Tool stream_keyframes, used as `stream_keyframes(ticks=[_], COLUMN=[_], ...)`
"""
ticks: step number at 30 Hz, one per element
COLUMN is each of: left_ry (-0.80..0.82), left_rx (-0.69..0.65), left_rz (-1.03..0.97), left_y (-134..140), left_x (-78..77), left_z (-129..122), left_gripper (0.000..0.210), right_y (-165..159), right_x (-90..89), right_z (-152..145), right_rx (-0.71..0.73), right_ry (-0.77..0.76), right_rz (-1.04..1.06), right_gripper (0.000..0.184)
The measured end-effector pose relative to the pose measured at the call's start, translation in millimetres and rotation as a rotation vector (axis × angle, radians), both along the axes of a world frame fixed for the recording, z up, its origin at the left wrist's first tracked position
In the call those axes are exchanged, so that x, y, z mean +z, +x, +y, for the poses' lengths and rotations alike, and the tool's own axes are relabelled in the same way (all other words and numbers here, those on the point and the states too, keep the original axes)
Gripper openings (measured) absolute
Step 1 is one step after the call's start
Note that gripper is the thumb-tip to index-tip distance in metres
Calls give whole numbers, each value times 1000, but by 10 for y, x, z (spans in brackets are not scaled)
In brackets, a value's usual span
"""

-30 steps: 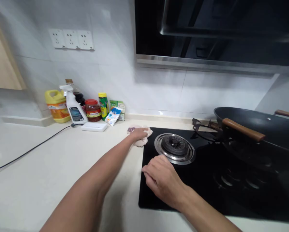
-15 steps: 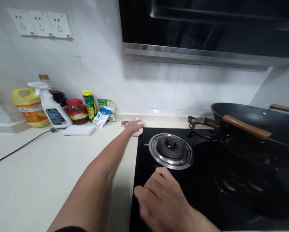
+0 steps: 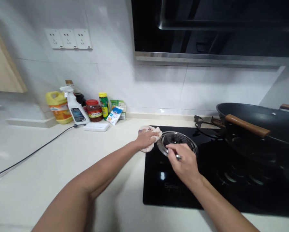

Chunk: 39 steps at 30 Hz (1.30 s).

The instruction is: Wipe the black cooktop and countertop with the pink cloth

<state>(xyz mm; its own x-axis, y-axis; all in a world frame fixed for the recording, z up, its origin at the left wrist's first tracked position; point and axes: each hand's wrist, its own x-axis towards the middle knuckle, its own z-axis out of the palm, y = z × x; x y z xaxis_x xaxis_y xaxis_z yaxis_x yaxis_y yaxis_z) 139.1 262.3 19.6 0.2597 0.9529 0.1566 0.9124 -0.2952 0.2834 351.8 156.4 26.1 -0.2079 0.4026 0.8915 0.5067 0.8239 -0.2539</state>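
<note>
My left hand [image 3: 146,138] presses on a pale, crumpled cloth [image 3: 148,149], its fingers over the fabric. The cloth lies across the left edge of the black glass cooktop [image 3: 163,193], partly on the counter and close to the round metal-ringed burner [image 3: 195,146]. Over the near side of that burner is my right hand [image 3: 184,159], its fingers curled in. A small shiny bit shows between thumb and fingers; I cannot tell whether it is something held or the burner ring behind.
A black wok [image 3: 245,112] with wooden handles sits at the right, beside a dark pan support [image 3: 208,129]. At the back left stand a spray bottle [image 3: 76,111], yellow jug [image 3: 58,109], red-lidded jar [image 3: 94,112] and white box [image 3: 96,127]. A black cable [image 3: 38,149] crosses the counter. The range hood [image 3: 207,58] overhangs.
My left hand has drawn the cloth from the back counter edge nearer, onto the cooktop's left edge. My right hand has moved forward over the burner. The view has shifted left.
</note>
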Motion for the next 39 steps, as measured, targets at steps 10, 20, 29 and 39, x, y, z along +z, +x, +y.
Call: stream_keyframes(ticks=[10,20,29,39], left_ry=[29,-16,11,89], left_rx=[-292,-58,131,304], left_rz=[-13,-21,-43,39], left_y=[44,-121,-247,-490], left_x=[5,-64,-140,-115], left_z=[-1849,-811,735,1340], left_gripper=[51,53,50,42], right_y=[80,24,-76,-55], right_x=[-144,-101,-6,-72], right_z=[163,69,-189,-172], right_rx=[-136,-55,120,141], right_ry=[-190,-88,-23,-31], right_rz=[150,78,-42,-135], right_gripper=[22,17,22,25])
